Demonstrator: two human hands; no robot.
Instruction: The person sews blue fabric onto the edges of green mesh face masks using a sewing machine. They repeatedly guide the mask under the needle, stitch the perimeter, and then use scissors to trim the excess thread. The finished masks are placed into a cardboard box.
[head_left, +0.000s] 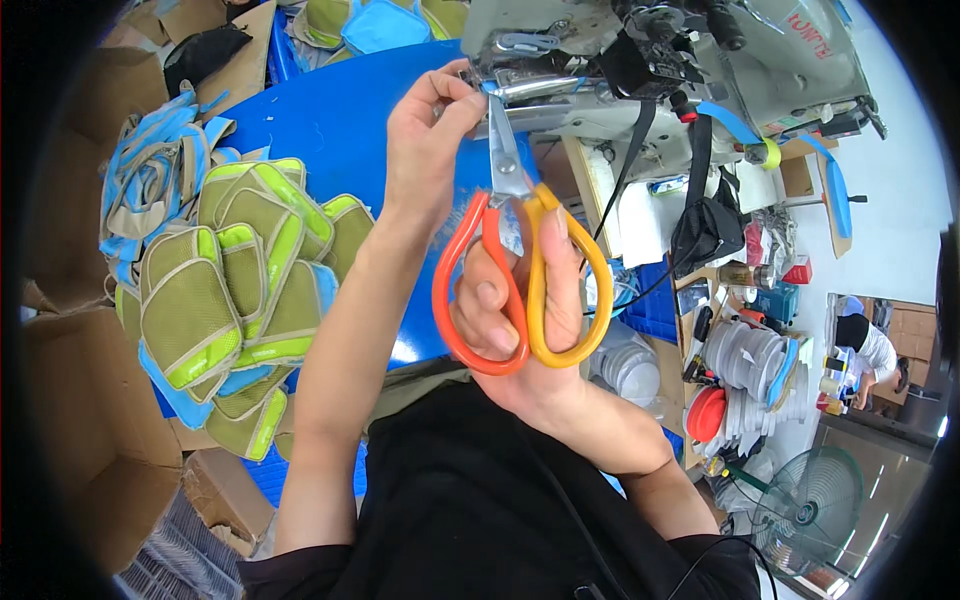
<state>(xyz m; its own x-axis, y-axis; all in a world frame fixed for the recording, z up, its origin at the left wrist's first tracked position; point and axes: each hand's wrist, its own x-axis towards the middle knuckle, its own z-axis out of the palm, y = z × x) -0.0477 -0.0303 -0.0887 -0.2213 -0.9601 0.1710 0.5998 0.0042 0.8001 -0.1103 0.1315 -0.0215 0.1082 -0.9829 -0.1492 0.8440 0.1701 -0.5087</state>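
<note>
In my right hand (562, 290) is a pair of scissors (507, 163) with one red and one yellow handle. My thumb and fingers pass through the loops, and the blades point away from me. Beside the blade tips, my left hand (425, 140) pinches with thumb and forefinger at the end of a metal binding guide (540, 88) on a sewing machine (800, 50). A bit of blue shows by the tips; what the left fingers hold is too small to make out.
Olive mesh pieces (190, 310) with lime and beige edging lie piled on the blue table (330, 100), left of me. Beyond them is a tangle of blue and beige strips (150, 180). Cardboard boxes (80, 400) line the left; stacked rolls (745, 355) and a fan (808, 510) stand right.
</note>
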